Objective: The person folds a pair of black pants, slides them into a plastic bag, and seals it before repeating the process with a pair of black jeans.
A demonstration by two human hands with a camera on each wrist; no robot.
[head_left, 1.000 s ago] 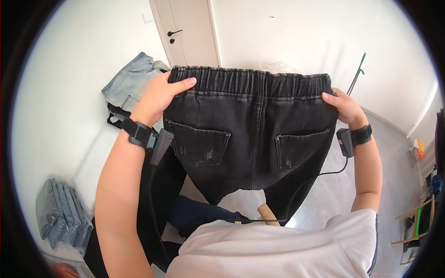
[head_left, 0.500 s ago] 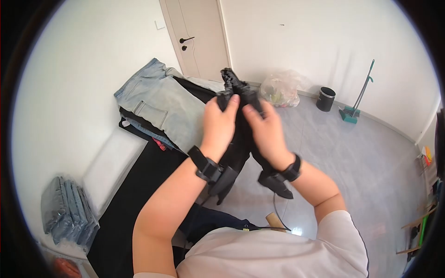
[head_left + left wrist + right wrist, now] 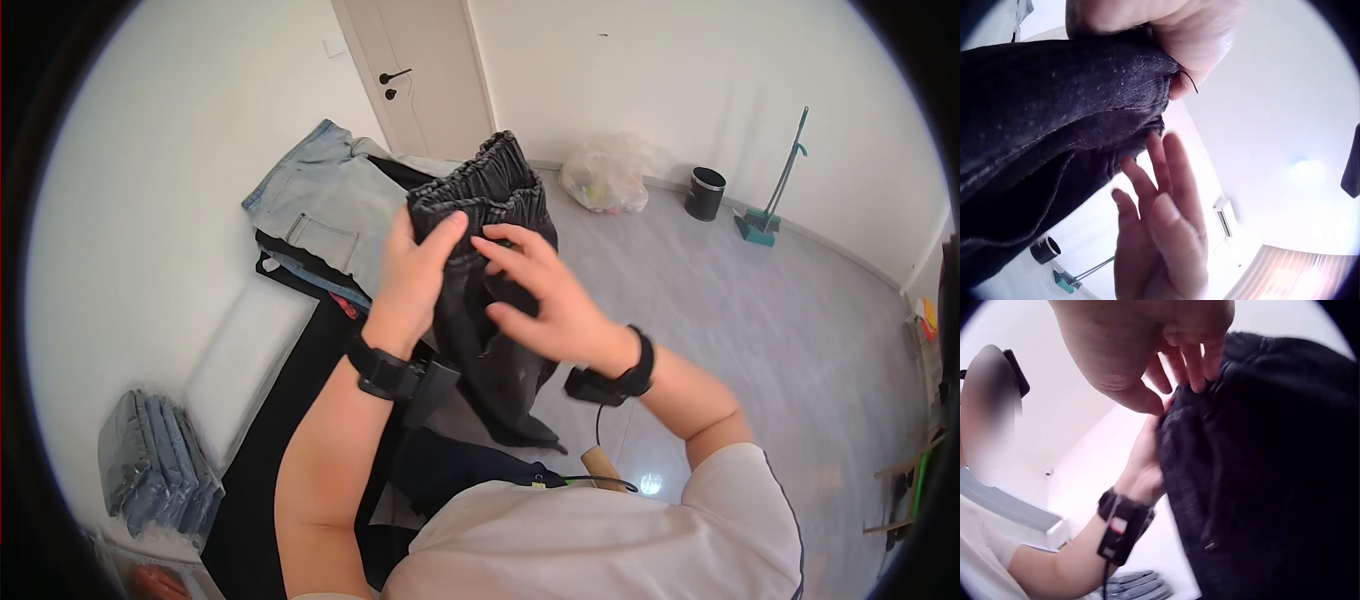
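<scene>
Black denim trousers (image 3: 490,330) with a gathered elastic waistband hang from my left hand (image 3: 412,285), which grips the waistband at its left end, thumb on the near side. In the head view the trousers look folded lengthwise, legs hanging down. My right hand (image 3: 550,300) is at the right of the cloth with fingers spread, fingertips at the fabric just below the waistband. The left wrist view shows the right hand (image 3: 1163,231) with loose, extended fingers beside the dark cloth (image 3: 1054,100). In the right wrist view its fingertips meet the trousers (image 3: 1272,456).
Light blue jeans (image 3: 330,215) lie on a black surface (image 3: 275,440) at the left. Bagged folded denim (image 3: 160,460) stands at the lower left. Against the far wall are a plastic bag (image 3: 605,180), a black bin (image 3: 705,195) and a green dustpan (image 3: 757,228).
The trousers, first spread wide between both hands, were brought together and folded. Since then my left hand has moved left with the waistband, and my right hand has loosened its hold, fingers spreading.
</scene>
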